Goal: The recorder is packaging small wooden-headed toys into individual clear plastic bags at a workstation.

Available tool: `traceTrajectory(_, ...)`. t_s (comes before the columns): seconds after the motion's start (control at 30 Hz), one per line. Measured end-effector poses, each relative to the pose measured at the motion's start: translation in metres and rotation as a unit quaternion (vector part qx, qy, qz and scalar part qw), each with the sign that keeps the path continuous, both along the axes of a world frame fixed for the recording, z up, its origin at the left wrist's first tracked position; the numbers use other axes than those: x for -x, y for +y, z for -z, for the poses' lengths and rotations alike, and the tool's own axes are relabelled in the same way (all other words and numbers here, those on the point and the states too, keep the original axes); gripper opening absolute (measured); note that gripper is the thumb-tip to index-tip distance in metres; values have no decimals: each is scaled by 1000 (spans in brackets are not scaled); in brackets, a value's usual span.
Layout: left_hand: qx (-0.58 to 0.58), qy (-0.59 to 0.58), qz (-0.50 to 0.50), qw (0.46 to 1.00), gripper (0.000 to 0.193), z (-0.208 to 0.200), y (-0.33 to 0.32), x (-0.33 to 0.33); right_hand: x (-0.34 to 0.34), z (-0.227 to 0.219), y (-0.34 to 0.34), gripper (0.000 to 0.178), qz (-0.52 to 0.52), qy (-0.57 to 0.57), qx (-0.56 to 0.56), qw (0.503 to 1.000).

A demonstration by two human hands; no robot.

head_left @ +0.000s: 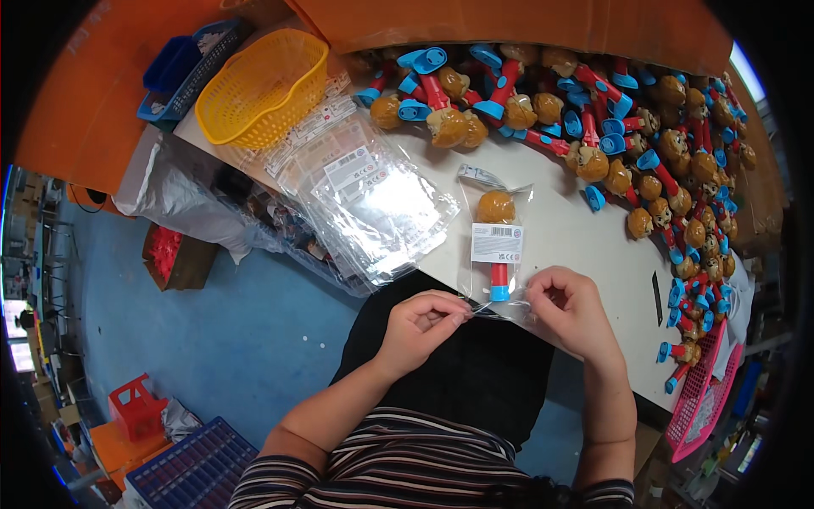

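Observation:
A clear plastic bag (pixel 465 254) lies at the table's front edge with its near end toward me. Inside it is a toy figure (pixel 497 206) with a brown rounded head, a red body and a blue base. A white printed label (pixel 497 251) covers the figure's middle. My left hand (pixel 421 329) pinches the near left corner of the bag between thumb and fingers. On the other side, my right hand (pixel 570 307) has its fingers curled in on the near right corner. The bag film between the hands is stretched over the table edge.
Flat clear bags (pixel 360 191) lie in a pile left of the figure. Behind them stand a yellow basket (pixel 263 89) and a blue basket (pixel 181 81). Similar toy figures (pixel 610 127) are heaped across the back and right. A thin black tool (pixel 657 299) and a pink basket (pixel 704 407) are at right.

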State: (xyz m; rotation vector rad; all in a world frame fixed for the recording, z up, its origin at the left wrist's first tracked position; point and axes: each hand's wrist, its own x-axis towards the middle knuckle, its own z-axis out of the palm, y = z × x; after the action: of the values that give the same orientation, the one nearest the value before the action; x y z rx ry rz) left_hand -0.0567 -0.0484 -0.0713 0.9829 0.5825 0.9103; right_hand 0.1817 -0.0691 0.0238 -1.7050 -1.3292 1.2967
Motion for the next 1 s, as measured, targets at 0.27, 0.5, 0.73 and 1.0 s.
traceTrajectory(0.27,44,-20,-19,999,10,1,-5,-4,12,6,-20,13,99,141,-4,985)
traceTrajectory(0.5,44,-24,-25,998,11,2,-7,-2,1,-8,-23,38,-159,-61,-173,970)
traceTrajectory(0.73,35,-31,-19,999,11,4,-7,-2,-1,-2,-19,24,-185,-175,-200,946)
traceTrajectory(1.0,11,-22,-1,1000,9,9,-9,0,4,-1,-17,9,-125,-147,-197,961)
